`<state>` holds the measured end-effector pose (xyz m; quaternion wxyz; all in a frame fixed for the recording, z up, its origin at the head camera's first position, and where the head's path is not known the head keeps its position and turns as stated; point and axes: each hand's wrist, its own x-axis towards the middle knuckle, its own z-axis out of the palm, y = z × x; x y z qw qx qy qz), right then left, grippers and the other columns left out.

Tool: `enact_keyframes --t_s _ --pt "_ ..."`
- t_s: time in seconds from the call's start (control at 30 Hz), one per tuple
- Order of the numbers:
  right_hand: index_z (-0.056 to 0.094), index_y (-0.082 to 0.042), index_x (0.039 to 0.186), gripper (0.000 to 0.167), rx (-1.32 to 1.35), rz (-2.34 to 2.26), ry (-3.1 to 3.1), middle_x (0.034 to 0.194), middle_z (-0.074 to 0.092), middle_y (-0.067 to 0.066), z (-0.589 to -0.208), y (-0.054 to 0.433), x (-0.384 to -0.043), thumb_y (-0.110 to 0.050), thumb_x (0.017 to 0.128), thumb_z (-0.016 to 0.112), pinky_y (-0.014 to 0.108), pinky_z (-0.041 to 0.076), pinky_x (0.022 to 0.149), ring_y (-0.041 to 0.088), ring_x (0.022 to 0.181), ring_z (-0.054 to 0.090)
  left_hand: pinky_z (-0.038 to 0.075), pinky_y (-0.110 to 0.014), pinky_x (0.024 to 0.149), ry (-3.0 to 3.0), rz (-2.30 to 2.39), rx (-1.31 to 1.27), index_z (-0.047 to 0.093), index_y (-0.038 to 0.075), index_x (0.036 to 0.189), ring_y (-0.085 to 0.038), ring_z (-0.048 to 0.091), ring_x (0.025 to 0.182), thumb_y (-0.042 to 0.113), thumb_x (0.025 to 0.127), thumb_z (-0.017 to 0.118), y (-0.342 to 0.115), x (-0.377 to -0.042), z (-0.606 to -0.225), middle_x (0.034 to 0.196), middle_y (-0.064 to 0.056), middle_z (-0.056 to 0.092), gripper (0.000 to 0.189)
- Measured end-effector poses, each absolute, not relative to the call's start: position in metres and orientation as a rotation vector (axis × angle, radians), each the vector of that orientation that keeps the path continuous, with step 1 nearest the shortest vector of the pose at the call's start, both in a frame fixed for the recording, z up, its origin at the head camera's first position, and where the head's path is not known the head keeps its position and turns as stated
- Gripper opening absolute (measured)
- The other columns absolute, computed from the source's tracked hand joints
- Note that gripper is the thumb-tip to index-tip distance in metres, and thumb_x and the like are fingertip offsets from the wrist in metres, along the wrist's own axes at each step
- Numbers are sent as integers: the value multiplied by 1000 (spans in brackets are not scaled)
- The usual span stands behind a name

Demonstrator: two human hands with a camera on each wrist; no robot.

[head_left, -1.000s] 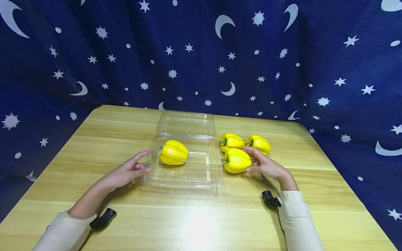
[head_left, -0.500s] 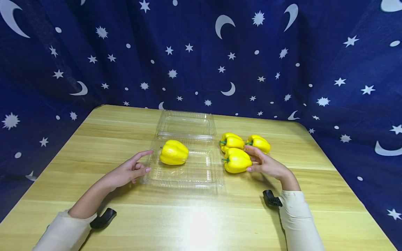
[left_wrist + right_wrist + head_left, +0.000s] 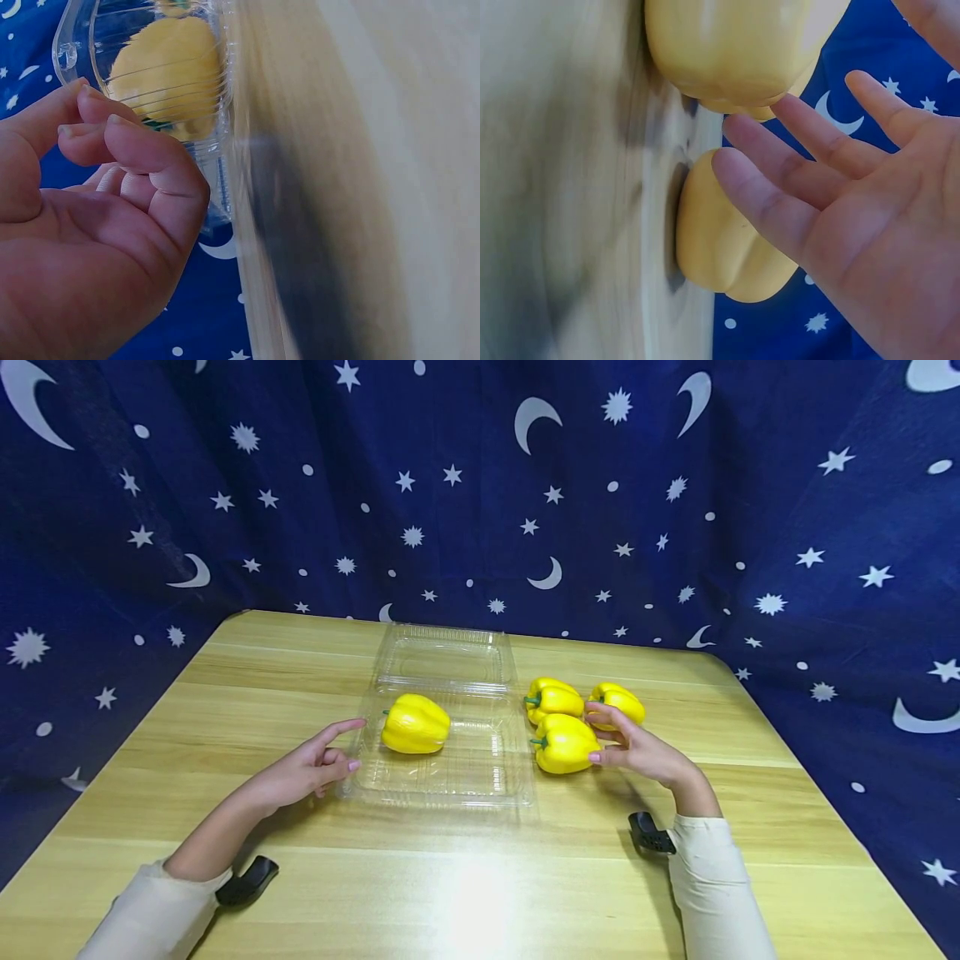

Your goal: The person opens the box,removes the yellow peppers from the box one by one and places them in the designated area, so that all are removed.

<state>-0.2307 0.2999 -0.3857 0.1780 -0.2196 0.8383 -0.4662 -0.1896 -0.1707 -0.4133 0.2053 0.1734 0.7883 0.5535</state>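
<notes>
A clear plastic clamshell container (image 3: 480, 777) lies with its lid (image 3: 442, 658) folded back away from me. One yellow bell pepper (image 3: 416, 725) rests in the left part of its base. My left hand (image 3: 288, 775) is at the base's left edge, index finger and thumb tips right at the rim, other fingers loosely curled in the left wrist view. To the right of the container, my right hand (image 3: 647, 753) has its fingers spread beside the nearest yellow bell pepper (image 3: 564, 745), thumb tip at its right side. Two more, a left one (image 3: 553, 700) and a right one (image 3: 622, 702), sit behind it.
Everything lies on a light wooden table (image 3: 360, 893). A dark blue curtain (image 3: 465, 510) with white moons and stars hangs behind and at both sides. A black wrist device is on each forearm, near the table surface.
My right hand has shifted slightly to the right, and its fingers have spread a little. The left hand, container and peppers look unmoved.
</notes>
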Motion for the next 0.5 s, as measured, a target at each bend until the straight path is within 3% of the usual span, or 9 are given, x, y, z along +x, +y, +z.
enact_keyframes --t_s 0.2,0.5 --pt "15 0 143 73 -632 -1296 2427 143 21 29 -382 297 -230 -10 86 61 57 32 97 50 127 28 35 -25 50 2196 1545 477 13 11 145 -12 36 57 22 93 51 -171 -190 -414 68 -3 39 65" --pt "14 -3 144 76 -592 -1286 2484 143 21 29 -377 292 -227 -12 85 62 58 27 101 50 129 25 36 -26 50 2196 1546 475 13 12 145 -12 37 57 23 93 51 -171 -190 -415 69 -5 39 65"
